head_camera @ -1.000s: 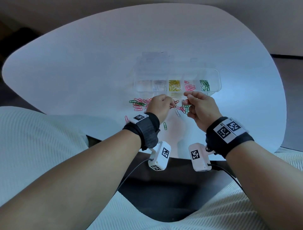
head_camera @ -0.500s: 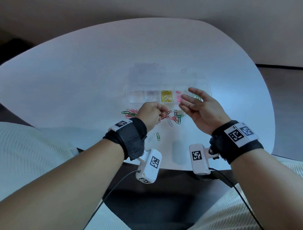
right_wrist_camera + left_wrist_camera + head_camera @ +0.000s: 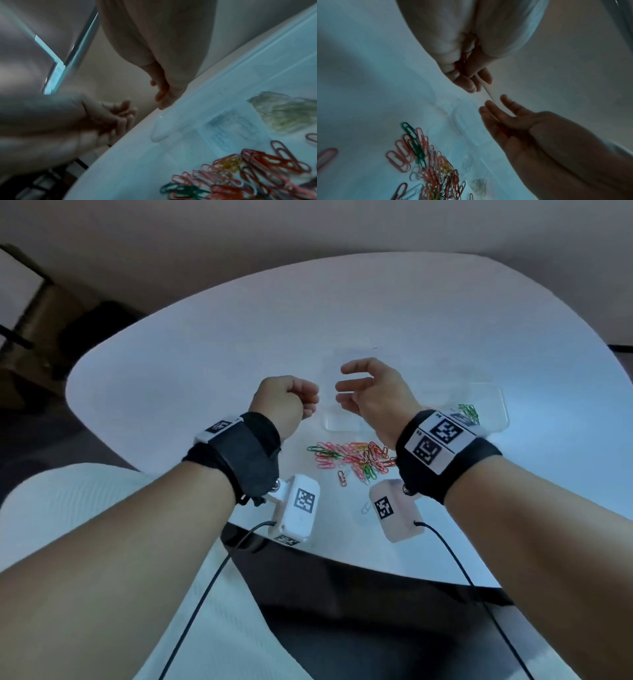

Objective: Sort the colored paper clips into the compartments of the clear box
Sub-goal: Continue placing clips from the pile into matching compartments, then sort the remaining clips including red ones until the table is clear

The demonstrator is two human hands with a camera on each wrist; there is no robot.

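Observation:
A loose pile of paper clips (image 3: pixel 356 457), red, pink, green and yellow, lies on the white table (image 3: pixel 212 364) in front of the clear box (image 3: pixel 493 405). Green clips (image 3: pixel 468 412) fill the box's right compartment; my right wrist hides its middle. My left hand (image 3: pixel 305 402) is raised left of the box in a fist. The left wrist view shows red paper clips (image 3: pixel 461 64) gripped inside its curled fingers. My right hand (image 3: pixel 346 386) hovers over the box's left end, fingers relaxed and spread, holding nothing. The pile (image 3: pixel 257 169) and box (image 3: pixel 223 115) also show in the right wrist view.
A single red clip (image 3: pixel 341 477) and a pale clip (image 3: pixel 365 507) lie apart from the pile, nearer the table's front edge. Cables run from both wrist cameras over my lap. A dark object stands on the floor at far left.
Both hands have lifted from the pile and now hover above the table. My right hand, curled a second ago, has opened. My left hand stays closed.

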